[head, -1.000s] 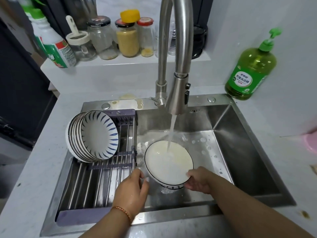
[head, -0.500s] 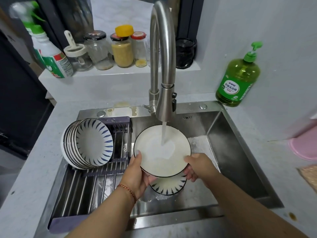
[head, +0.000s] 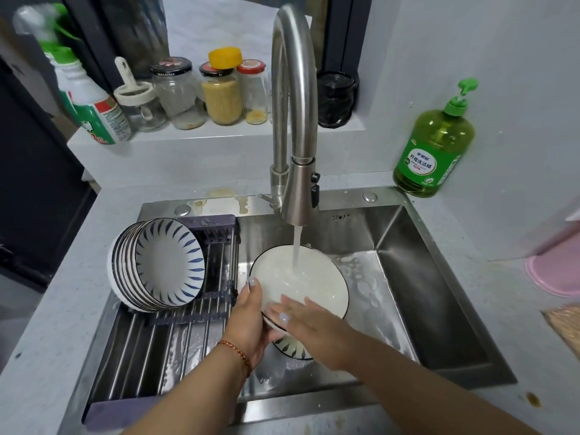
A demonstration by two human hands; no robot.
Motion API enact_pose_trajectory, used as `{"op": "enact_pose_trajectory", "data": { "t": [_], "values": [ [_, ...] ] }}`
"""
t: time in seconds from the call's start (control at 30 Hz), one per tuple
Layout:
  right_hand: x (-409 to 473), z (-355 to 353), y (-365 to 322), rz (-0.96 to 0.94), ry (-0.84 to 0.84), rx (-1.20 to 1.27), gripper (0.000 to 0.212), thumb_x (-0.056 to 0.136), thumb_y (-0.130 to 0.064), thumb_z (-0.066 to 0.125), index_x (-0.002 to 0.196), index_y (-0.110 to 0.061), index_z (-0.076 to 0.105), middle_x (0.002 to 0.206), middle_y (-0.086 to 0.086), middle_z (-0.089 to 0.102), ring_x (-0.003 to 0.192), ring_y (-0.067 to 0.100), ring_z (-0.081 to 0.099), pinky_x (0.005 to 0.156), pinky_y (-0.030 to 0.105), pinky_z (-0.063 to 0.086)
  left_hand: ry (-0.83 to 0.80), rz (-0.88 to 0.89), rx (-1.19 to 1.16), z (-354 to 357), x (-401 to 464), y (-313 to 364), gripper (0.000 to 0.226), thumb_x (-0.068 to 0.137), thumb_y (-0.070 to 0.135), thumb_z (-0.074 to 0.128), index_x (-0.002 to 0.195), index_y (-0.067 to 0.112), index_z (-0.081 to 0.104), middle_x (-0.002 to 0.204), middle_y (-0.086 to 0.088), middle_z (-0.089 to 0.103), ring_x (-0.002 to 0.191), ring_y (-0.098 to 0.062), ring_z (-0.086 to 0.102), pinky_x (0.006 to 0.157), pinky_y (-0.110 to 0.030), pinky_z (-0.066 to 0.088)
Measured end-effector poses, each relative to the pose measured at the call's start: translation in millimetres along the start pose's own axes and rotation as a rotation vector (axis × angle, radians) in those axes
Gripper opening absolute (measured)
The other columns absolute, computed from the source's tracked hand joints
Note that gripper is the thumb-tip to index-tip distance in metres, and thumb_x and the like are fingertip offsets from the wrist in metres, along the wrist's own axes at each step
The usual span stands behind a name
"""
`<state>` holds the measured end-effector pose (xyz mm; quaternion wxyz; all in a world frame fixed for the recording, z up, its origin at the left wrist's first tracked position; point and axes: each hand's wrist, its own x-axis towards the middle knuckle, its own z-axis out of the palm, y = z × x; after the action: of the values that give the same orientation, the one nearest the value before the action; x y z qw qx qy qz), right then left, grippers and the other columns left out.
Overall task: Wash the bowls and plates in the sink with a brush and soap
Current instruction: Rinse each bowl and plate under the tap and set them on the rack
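A white plate [head: 314, 277] with a dark rim tilts under the running tap [head: 298, 196], with water striking its face. My left hand [head: 251, 318] grips its lower left edge. My right hand [head: 301, 318] lies flat with spread fingers on the plate's lower face. Beneath them a blue-patterned bowl [head: 292, 348] sits on the sink [head: 439, 293] floor, partly hidden. Several blue-striped bowls [head: 169, 262] stand on edge in the drying rack [head: 175, 343] at the left. A green soap bottle [head: 434, 152] stands on the counter at the back right. No brush is visible.
Jars [head: 221, 95] and a spray bottle [head: 91, 102] line the ledge behind the tap. A pink round object [head: 555, 271] lies on the right counter. The sink floor to the right of the plate holds soapy water.
My right hand left the plate's right edge and now rests flat on its face. The plate stays under the stream, held by my left hand.
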<state>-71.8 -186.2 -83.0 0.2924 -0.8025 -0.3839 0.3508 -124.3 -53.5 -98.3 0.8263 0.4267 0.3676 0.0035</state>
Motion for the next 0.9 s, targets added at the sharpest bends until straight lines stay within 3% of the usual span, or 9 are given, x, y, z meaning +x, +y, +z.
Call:
{"op": "enact_pose_trajectory", "data": {
  "t": [0.07, 0.2, 0.37, 0.47, 0.53, 0.6, 0.7, 0.8, 0.9],
  "values": [
    [17, -3, -2, -0.015, -0.077, 0.025, 0.056, 0.096, -0.050, 0.015, 0.151, -0.035, 0.020, 0.157, -0.020, 0.012, 0.139, -0.014, -0.003, 0.118, 0.027, -0.010, 0.009, -0.010, 0.029, 1, 1, -1, 0.040, 0.097, 0.055, 0.037, 0.123, 0.028, 0.052, 0.111, -0.006, 0.072, 0.096, -0.026, 0.071, 0.062, -0.040, 0.059],
    [43, -17, 4, -0.078, -0.063, -0.244, 0.050, 0.105, -0.025, 0.021, 0.152, -0.026, 0.006, 0.159, -0.012, 0.001, 0.135, -0.011, -0.011, 0.118, 0.032, -0.012, -0.012, 0.023, 0.081, 5, -1, 0, 0.040, 0.097, 0.055, 0.038, 0.121, 0.030, 0.058, 0.114, -0.001, 0.071, 0.101, -0.022, 0.069, 0.053, -0.031, 0.054],
    [52, -33, 36, -0.018, 0.055, -0.420, 0.058, 0.099, -0.052, 0.013, 0.151, -0.035, -0.006, 0.159, -0.012, -0.009, 0.146, 0.011, -0.013, 0.121, 0.040, 0.001, -0.056, 0.038, 0.075, 4, -3, 3, 0.038, 0.098, 0.053, 0.037, 0.122, 0.033, 0.058, 0.113, -0.002, 0.072, 0.106, -0.026, 0.067, 0.080, -0.056, 0.056],
    [42, -46, 48, 0.053, 0.108, -0.727, 0.073, 0.089, -0.063, -0.002, 0.153, -0.027, -0.005, 0.161, -0.002, -0.004, 0.147, 0.011, -0.008, 0.119, 0.045, -0.007, -0.012, 0.065, 0.091, 4, -4, 7, 0.035, 0.100, 0.049, 0.038, 0.120, 0.029, 0.059, 0.111, -0.002, 0.072, 0.102, -0.026, 0.068, 0.079, -0.060, 0.055],
    [28, -50, 50, 0.136, 0.093, -0.827, 0.072, 0.092, -0.058, 0.001, 0.153, -0.019, 0.000, 0.161, -0.002, -0.002, 0.147, 0.009, -0.010, 0.116, 0.045, -0.017, 0.039, 0.089, 0.092, 1, 0, 10, 0.032, 0.100, 0.045, 0.040, 0.119, 0.027, 0.058, 0.111, -0.002, 0.071, 0.098, -0.024, 0.068, 0.068, -0.050, 0.059],
    [12, -46, 51, 0.153, 0.099, -0.779, 0.086, 0.084, -0.062, -0.009, 0.153, -0.014, 0.008, 0.161, 0.000, 0.004, 0.147, 0.009, -0.009, 0.113, 0.042, -0.022, 0.068, 0.114, 0.119, -3, 4, 14, 0.032, 0.100, 0.046, 0.040, 0.118, 0.027, 0.058, 0.112, -0.003, 0.070, 0.097, -0.025, 0.067, 0.061, -0.043, 0.058],
    [-12, -32, 42, 0.062, 0.110, -0.645, 0.111, 0.070, -0.072, -0.023, 0.150, -0.010, 0.023, 0.159, 0.004, 0.019, 0.147, 0.011, 0.004, 0.116, 0.040, -0.017, 0.080, 0.119, 0.143, -2, 9, 15, 0.034, 0.099, 0.050, 0.040, 0.116, 0.027, 0.059, 0.111, -0.004, 0.071, 0.095, -0.028, 0.068, 0.065, -0.049, 0.059],
    [-23, -14, 19, -0.038, 0.092, -0.382, 0.080, 0.089, -0.063, 0.002, 0.148, -0.018, 0.032, 0.157, -0.004, 0.026, 0.144, 0.000, 0.010, 0.119, 0.037, -0.008, 0.107, 0.115, 0.148, 1, 13, 11, 0.034, 0.098, 0.052, 0.041, 0.114, 0.027, 0.058, 0.110, -0.008, 0.070, 0.088, -0.030, 0.068, 0.054, -0.039, 0.056],
    [-16, -6, 1, -0.114, 0.074, -0.149, 0.047, 0.103, -0.034, 0.033, 0.149, -0.023, 0.030, 0.157, -0.010, 0.021, 0.143, -0.006, 0.007, 0.118, 0.024, -0.005, 0.079, 0.069, 0.115, 6, 14, 10, 0.036, 0.098, 0.052, 0.041, 0.114, 0.023, 0.057, 0.106, -0.012, 0.072, 0.097, -0.040, 0.068, 0.081, -0.059, 0.053]
  ]
}}
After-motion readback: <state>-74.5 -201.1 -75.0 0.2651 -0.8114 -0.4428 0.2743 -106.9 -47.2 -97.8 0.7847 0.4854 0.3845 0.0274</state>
